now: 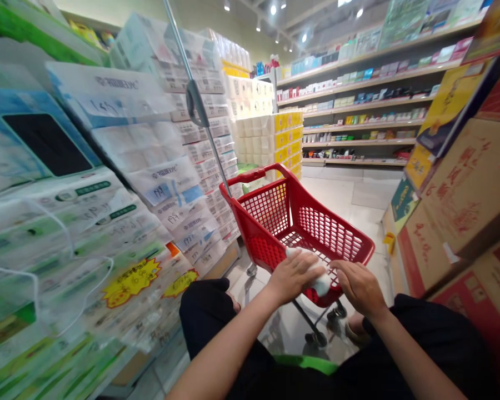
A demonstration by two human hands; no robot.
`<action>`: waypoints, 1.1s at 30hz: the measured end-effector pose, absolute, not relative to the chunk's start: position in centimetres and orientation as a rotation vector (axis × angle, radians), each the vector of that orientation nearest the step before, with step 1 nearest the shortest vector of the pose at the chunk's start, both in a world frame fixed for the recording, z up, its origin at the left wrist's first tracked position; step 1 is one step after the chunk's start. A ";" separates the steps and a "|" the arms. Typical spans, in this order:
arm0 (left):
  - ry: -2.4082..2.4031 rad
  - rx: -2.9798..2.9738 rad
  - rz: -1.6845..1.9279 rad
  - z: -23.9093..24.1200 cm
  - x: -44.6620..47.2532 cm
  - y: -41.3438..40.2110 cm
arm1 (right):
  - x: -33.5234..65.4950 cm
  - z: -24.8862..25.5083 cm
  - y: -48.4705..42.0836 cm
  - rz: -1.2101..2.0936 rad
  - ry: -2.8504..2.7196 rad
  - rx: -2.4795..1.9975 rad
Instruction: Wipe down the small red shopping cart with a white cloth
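Observation:
A red plastic shopping cart (275, 222) stands on the tiled floor just in front of my knees. My left hand (291, 275) lies with its fingers flat on a white cloth (321, 283) pressed against the cart's near rim. My right hand (358, 286) rests beside it on the same rim, fingers curled down onto the cloth's right end. The cloth is mostly covered by both hands. My legs in black trousers (208, 316) are bent below the cart, as if I am sitting low.
Stacked packs of tissue and toilet paper (150, 166) fill the left side, with yellow price tags (131, 280). Cardboard boxes (462, 211) are piled on the right. Shelves of goods (358, 111) line the far wall. A metal pole (195, 100) rises by the cart.

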State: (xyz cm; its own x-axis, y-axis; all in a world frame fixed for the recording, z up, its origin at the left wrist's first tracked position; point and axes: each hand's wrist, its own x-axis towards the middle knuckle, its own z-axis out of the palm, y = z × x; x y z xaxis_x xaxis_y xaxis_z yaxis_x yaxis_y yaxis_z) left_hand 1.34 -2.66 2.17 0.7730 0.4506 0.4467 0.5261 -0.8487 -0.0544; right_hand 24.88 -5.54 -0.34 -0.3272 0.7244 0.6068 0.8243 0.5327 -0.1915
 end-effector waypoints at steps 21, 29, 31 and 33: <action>-1.339 -2.721 -0.716 4.5 -5.1 -0.7 | 21.9 -0.4 -5.8 -0.272 -2.098 -1.294; -1.120 -2.756 -0.815 0.8 2.8 -7.5 | 20.6 0.5 -6.2 -0.229 -2.129 -1.359; -1.079 -2.744 -0.790 0.4 2.7 -7.2 | 20.4 0.7 -6.3 -0.226 -2.134 -1.374; -0.971 -2.777 -0.712 0.5 1.6 -6.1 | 20.3 1.0 -6.4 -0.212 -2.144 -1.389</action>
